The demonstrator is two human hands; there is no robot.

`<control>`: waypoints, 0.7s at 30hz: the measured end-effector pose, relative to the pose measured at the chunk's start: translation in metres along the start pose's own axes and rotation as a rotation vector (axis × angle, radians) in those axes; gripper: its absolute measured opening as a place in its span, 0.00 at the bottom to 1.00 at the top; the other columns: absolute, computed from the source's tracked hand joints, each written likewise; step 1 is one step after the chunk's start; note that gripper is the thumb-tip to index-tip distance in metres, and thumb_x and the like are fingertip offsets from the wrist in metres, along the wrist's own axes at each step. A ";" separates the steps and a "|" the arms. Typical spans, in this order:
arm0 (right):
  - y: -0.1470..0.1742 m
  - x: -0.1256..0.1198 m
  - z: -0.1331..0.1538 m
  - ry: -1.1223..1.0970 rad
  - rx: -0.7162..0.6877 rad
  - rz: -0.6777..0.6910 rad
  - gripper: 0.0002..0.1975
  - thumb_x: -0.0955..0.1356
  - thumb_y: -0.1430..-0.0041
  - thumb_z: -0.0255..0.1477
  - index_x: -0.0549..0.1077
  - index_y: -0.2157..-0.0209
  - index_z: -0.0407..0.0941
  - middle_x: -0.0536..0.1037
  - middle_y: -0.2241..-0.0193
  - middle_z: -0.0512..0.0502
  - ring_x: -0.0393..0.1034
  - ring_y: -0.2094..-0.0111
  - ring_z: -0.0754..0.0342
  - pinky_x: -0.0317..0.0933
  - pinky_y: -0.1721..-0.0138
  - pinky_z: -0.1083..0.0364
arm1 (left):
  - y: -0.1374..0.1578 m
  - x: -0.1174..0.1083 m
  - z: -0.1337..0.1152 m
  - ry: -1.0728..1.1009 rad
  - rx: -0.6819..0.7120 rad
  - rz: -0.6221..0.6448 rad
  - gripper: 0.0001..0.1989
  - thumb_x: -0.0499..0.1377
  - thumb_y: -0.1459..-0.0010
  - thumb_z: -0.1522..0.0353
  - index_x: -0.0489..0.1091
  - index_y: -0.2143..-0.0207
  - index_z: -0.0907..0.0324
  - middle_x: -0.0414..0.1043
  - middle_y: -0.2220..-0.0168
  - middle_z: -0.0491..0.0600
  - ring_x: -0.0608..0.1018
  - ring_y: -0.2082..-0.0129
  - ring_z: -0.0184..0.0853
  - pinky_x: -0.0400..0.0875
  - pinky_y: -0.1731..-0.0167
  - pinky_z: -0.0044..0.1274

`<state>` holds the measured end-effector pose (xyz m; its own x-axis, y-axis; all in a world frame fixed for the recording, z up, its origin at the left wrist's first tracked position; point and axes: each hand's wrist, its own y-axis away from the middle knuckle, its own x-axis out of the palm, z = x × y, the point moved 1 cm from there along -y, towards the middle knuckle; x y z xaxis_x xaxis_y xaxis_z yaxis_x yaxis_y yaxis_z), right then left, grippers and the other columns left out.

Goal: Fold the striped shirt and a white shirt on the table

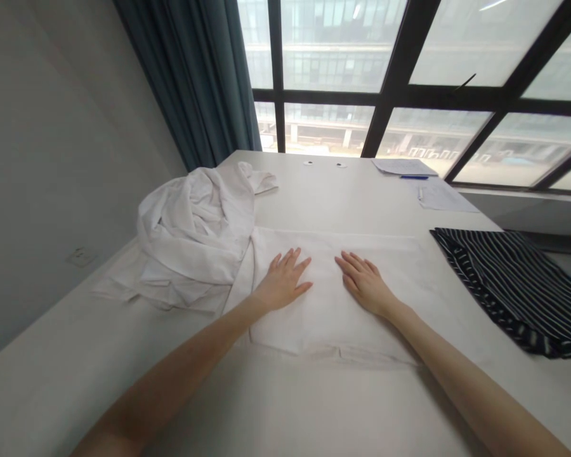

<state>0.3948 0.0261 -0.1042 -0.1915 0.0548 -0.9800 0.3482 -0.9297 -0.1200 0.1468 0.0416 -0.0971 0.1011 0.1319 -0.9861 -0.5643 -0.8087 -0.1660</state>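
Note:
A white cloth garment (323, 317) lies flat in a rough rectangle on the white table. My left hand (284, 279) rests palm down on its left part, fingers spread. On the middle of the same cloth lies my right hand (363, 281), flat, with its fingers stretched out and nothing held. A crumpled heap of white fabric (195, 222) sits to the left and touches or joins the flat part; I cannot tell which. The garment's exact kind does not show.
A black-and-white striped cloth (518, 285) hangs over the right table edge. Papers (404, 167) and a blue pen (413, 177) lie at the far right. Two small white pieces (341, 165) sit near the table's (314, 197) back edge. A dark blue curtain (200, 76) and windows stand behind.

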 end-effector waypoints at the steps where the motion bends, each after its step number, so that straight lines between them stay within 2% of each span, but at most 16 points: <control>1: 0.000 0.000 -0.004 0.010 0.018 0.011 0.25 0.53 0.31 0.34 0.56 0.35 0.48 0.54 0.33 0.46 0.46 0.33 0.47 0.47 0.37 0.40 | -0.004 0.002 0.001 0.019 -0.009 0.022 0.30 0.50 0.34 0.54 0.54 0.34 0.55 0.49 0.32 0.58 0.53 0.32 0.46 0.51 0.37 0.41; 5: 0.006 -0.002 -0.033 0.062 0.139 0.017 0.26 0.53 0.31 0.39 0.54 0.34 0.51 0.52 0.32 0.49 0.46 0.32 0.47 0.47 0.37 0.39 | -0.006 0.006 0.010 0.039 -0.027 0.058 0.30 0.47 0.34 0.52 0.51 0.33 0.50 0.47 0.31 0.54 0.51 0.32 0.46 0.50 0.37 0.41; 11: 0.025 -0.007 -0.097 0.145 0.342 -0.023 0.29 0.54 0.32 0.43 0.56 0.34 0.48 0.55 0.33 0.45 0.49 0.33 0.45 0.49 0.37 0.39 | 0.007 0.009 0.033 -0.009 -0.067 0.046 0.30 0.45 0.33 0.51 0.51 0.33 0.52 0.47 0.31 0.55 0.51 0.32 0.47 0.48 0.37 0.41; 17: 0.046 -0.004 -0.134 0.185 0.396 -0.131 0.29 0.54 0.33 0.43 0.59 0.36 0.45 0.59 0.35 0.42 0.53 0.35 0.43 0.52 0.39 0.38 | 0.023 0.006 0.053 -0.043 -0.135 0.030 0.29 0.47 0.33 0.54 0.54 0.34 0.53 0.48 0.32 0.55 0.52 0.32 0.44 0.49 0.36 0.38; 21: 0.050 -0.002 -0.143 0.138 0.346 -0.250 0.28 0.56 0.34 0.41 0.65 0.40 0.39 0.65 0.39 0.34 0.58 0.38 0.41 0.56 0.40 0.40 | 0.026 0.004 0.054 -0.021 -0.166 0.004 0.28 0.49 0.34 0.55 0.57 0.35 0.54 0.51 0.32 0.56 0.53 0.32 0.44 0.51 0.37 0.38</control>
<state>0.5438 0.0315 -0.1313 -0.0982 0.3195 -0.9425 -0.0249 -0.9475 -0.3187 0.0879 0.0522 -0.1053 0.0808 0.1395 -0.9869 -0.4210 -0.8927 -0.1607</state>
